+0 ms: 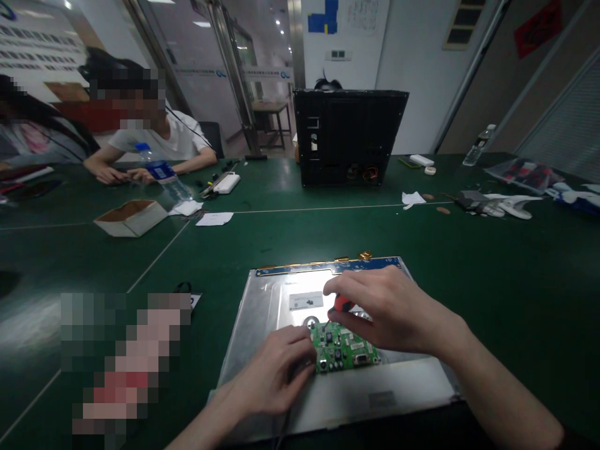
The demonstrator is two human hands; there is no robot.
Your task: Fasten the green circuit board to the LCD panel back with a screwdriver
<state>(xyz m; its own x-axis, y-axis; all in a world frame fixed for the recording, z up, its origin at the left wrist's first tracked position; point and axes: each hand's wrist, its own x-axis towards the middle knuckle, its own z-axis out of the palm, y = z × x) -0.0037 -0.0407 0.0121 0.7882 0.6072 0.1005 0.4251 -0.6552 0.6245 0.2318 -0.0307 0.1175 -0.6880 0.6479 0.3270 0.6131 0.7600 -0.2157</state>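
Circuit board (345, 342): lies on the metal panel (248, 325).
Right hand (391, 309): grasps red-and-black screwdriver (344, 304) above the panel.
Left hand (284, 369): over the panel, at the board; cannot tell whether gripping.

Head-worn view, facing forward and down, near the green table (267, 234)

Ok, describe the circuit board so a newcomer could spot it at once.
On the green table, a large silvery panel lies before the camera wearer. On it, beside the left hand and under the right hand with its red-and-black tool, sits the circuit board. Bright green and dotted with small components, it stands out from the bare metal.
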